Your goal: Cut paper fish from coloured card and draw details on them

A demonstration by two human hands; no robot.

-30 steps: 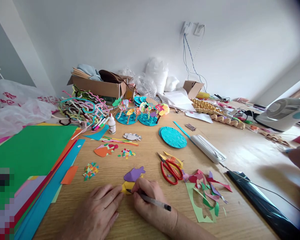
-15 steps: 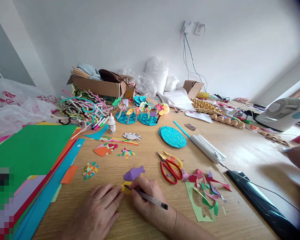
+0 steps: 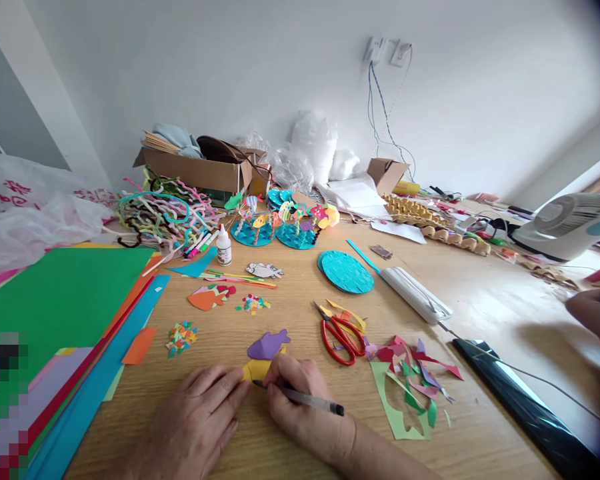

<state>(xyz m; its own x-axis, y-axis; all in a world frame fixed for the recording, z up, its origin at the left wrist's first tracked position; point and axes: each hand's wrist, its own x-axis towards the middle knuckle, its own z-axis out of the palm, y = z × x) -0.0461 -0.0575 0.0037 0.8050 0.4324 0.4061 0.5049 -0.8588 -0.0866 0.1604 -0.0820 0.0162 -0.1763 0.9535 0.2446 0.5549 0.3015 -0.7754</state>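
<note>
One bench (image 3: 290, 303) holds it all, and at its near side the right hand (image 3: 300, 400) has its fingers pinching a pen (image 3: 314, 401). The pen's long axis slants, its tip aimed just past nine o'clock, its end just past three. Under the tip lies a piece of yellow paper (image 3: 258, 369), partly hidden. Clocking from that paper, a purple fish (image 3: 266, 347) sits just beside it at one. The left hand (image 3: 195, 413) lies flat at eight, fingers stretched out close together, tips at the paper's edge. Red characters mark a plastic bag (image 3: 10, 220) at ten, too crumpled for me to read; the white bottle (image 3: 223, 248) past eleven has print too small. Half a second ago the pen tip touched higher on the paper.
</note>
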